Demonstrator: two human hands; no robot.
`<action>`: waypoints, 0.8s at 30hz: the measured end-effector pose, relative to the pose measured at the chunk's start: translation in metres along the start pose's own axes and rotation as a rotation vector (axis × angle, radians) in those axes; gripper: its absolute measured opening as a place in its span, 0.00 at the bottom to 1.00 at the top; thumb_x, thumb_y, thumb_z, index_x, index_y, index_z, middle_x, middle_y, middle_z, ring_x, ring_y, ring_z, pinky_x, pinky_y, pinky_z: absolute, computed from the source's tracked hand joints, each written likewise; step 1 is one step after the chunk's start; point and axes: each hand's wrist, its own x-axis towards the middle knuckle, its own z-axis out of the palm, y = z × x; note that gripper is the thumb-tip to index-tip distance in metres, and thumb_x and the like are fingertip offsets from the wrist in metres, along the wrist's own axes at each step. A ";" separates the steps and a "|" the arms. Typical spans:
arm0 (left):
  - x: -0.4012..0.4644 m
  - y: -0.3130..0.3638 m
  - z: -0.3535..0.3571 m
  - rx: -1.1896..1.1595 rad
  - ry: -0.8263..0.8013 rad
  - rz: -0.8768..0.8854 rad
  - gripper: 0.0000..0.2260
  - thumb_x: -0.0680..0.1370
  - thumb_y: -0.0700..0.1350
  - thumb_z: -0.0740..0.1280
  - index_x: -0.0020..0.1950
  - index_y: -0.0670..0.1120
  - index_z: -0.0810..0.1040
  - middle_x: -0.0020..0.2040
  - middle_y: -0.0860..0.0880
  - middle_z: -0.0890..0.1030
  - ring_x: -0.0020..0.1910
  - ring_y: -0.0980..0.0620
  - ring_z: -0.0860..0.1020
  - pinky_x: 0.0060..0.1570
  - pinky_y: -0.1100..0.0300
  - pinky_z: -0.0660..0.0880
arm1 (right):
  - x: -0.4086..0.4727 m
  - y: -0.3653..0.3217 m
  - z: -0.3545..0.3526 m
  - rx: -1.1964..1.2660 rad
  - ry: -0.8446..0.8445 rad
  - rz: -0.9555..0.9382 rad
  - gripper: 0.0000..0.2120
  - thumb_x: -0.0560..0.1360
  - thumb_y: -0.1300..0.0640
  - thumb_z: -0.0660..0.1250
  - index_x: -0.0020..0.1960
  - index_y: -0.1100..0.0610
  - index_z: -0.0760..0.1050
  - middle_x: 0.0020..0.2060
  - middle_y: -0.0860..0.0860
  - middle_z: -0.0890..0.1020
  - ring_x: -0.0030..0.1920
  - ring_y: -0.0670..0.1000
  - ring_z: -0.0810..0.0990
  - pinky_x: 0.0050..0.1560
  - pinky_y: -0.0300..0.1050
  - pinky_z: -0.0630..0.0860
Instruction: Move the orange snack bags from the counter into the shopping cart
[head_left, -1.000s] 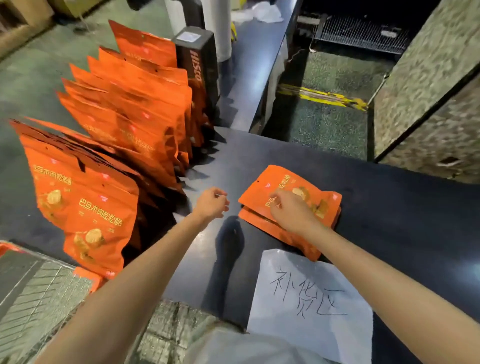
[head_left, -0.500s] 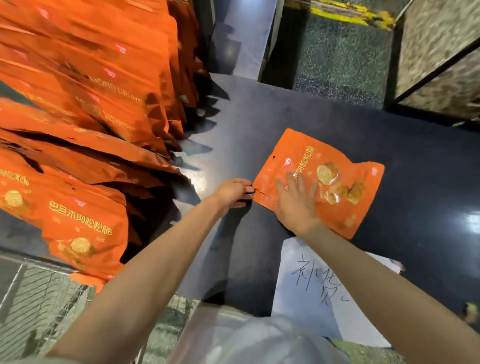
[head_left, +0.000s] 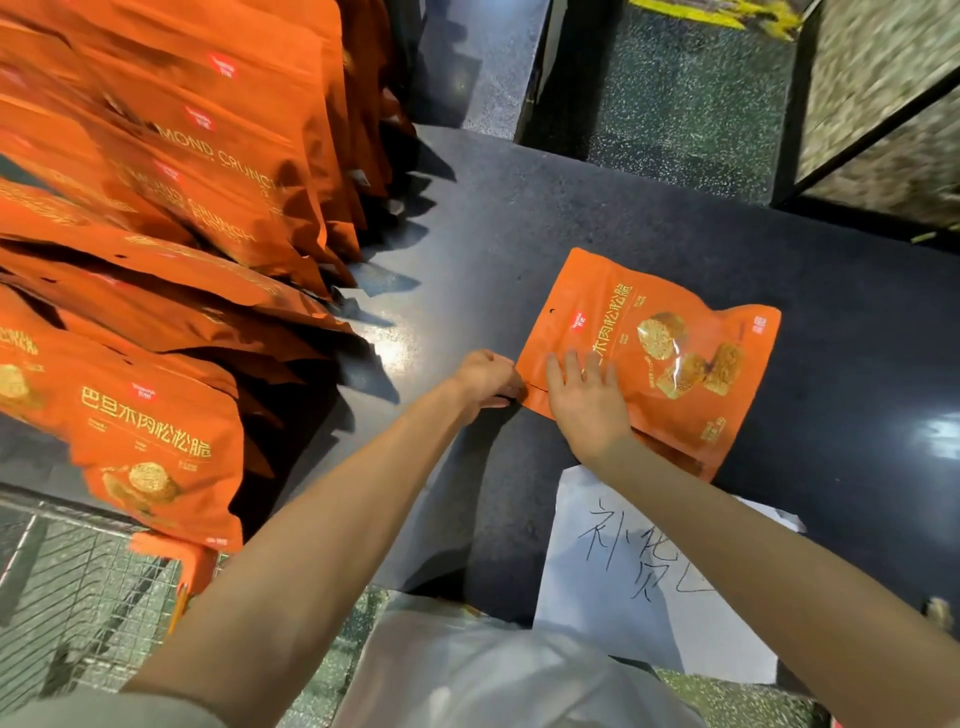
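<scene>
Little has shifted: left hand (head_left: 488, 376) still pinches the near corner of the bags (head_left: 670, 358) on the counter (head_left: 519, 218) at 3 o'clock, right hand (head_left: 587, 405) flat on top with straight fingers; lower bag may slip free when lifted.

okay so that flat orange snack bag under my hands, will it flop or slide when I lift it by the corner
The orange snack bag will probably sag: it is a thin pouch. Its glossy film on the shiny counter suggests easy sliding. It likely feels light. Your left hand pinches its corner, your right hand presses it flat.
</scene>
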 end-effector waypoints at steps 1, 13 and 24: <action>-0.001 0.000 0.003 0.001 -0.009 0.003 0.08 0.73 0.33 0.66 0.44 0.46 0.72 0.41 0.45 0.79 0.45 0.49 0.79 0.51 0.56 0.75 | -0.001 0.003 -0.001 0.016 0.033 -0.016 0.17 0.68 0.63 0.64 0.57 0.61 0.77 0.50 0.61 0.82 0.50 0.63 0.81 0.48 0.58 0.79; -0.023 0.017 0.055 -0.098 -0.020 0.065 0.06 0.79 0.39 0.64 0.42 0.48 0.73 0.49 0.45 0.77 0.41 0.50 0.77 0.41 0.57 0.77 | -0.028 0.068 -0.043 0.347 0.258 0.048 0.06 0.76 0.64 0.63 0.50 0.58 0.77 0.44 0.56 0.81 0.44 0.59 0.80 0.38 0.50 0.75; -0.101 0.054 0.093 0.001 0.132 0.349 0.11 0.80 0.42 0.62 0.61 0.39 0.76 0.55 0.42 0.80 0.50 0.43 0.79 0.50 0.48 0.77 | -0.098 0.144 -0.080 0.370 0.605 0.289 0.09 0.71 0.57 0.69 0.45 0.61 0.72 0.38 0.57 0.78 0.34 0.63 0.80 0.29 0.45 0.64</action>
